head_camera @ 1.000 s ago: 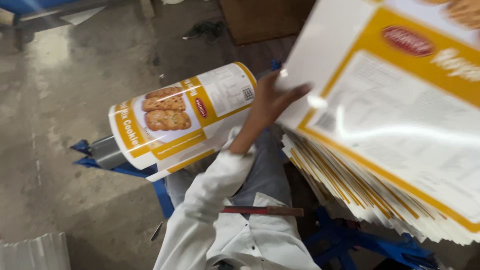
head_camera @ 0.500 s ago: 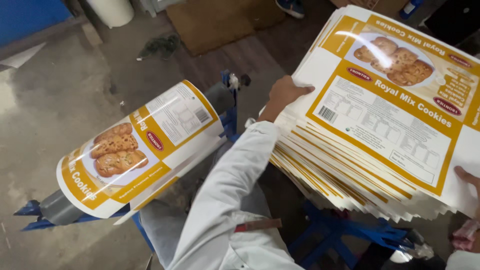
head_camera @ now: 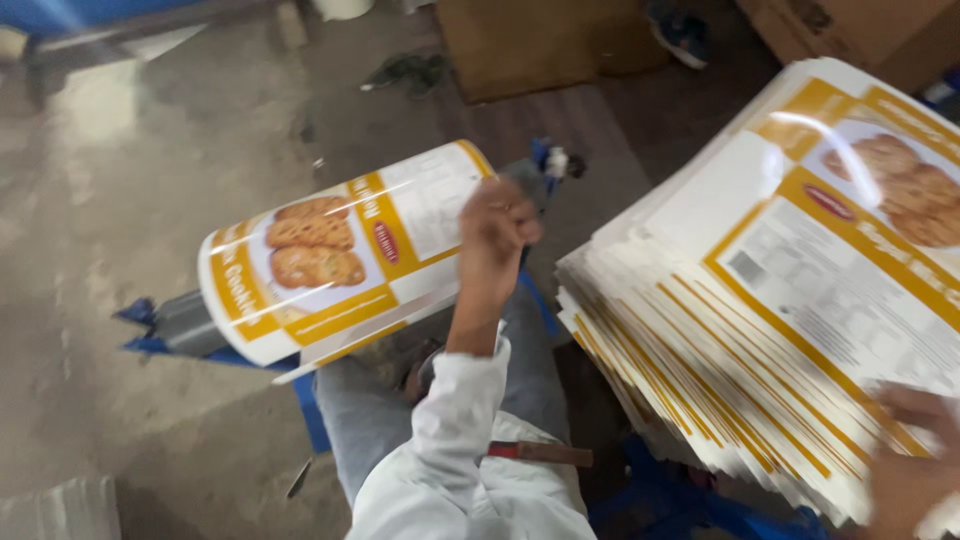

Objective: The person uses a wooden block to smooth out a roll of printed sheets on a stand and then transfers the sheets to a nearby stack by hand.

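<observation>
while the left hand [head_camera: 497, 232] was raised with its fingers [head_camera: 510, 205] curled loosely inward, it sat against the right end of a printed sheet rolled into a tube [head_camera: 335, 255]; whether those fingers actually gripped the edge could not be told, since motion blur hid the contact. the tube lay tilted over a grey metal cylinder [head_camera: 185, 322], whose bare end stuck out well beyond the far side of the tube from the fingers. a white sleeve [head_camera: 455, 420] ran down from the wrist toward the camera. to the other side of the fingers, apart from them, lay a thick stack of flat printed sheets [head_camera: 740, 320], white with yellow bands and biscuit pictures. the right hand [head_camera: 915, 455] rested on the near corner of that stack, fingers spread and blurred, with nothing seen closed in them. just below the left sleeve, a small red-handled tool [head_camera: 540, 452] lay across the lap.
</observation>
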